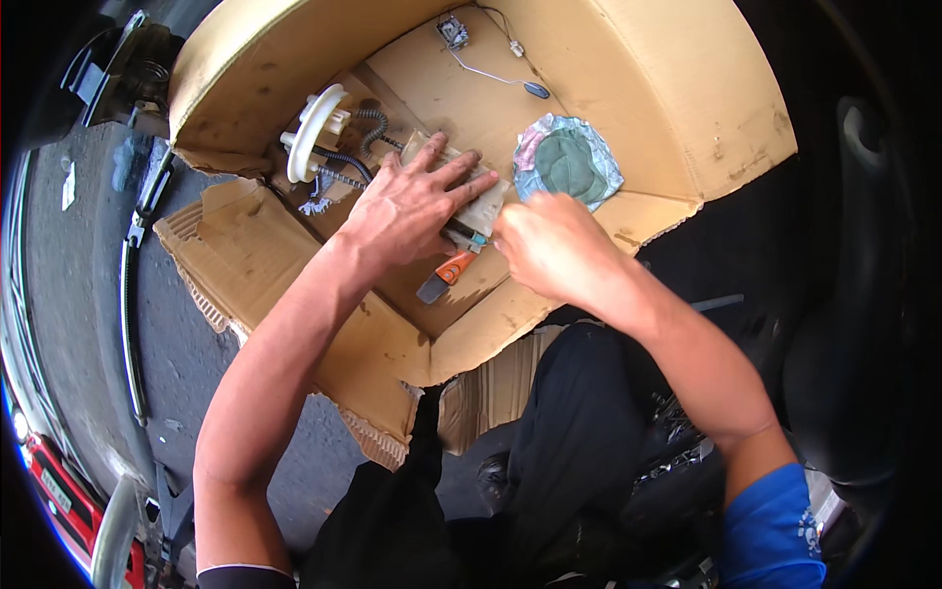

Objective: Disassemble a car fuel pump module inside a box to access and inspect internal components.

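Note:
My left hand (407, 208) grips a pale translucent housing (485, 208) of what looks like a fuel pump unit, its fingers spread over the top. Corrugated hoses (340, 160) lead from beside that hand to a round white flange (317, 133). Against the housing's right end, my right hand (554, 245) is closed; whatever it holds is hidden by the fingers. Just below the left hand lies an orange-handled tool (454, 267) with a dark end, partly covered. Beyond the right hand is a round green pad with a pale crinkled rim (569, 162).
All this sits in an opened cardboard box (677, 108) with torn flaps (245, 231). A float on a thin wire (535, 89) joins a small sender (452, 32) at the back. Dark-trousered legs (579, 422) are below the box. A red object (69, 491) stands far left.

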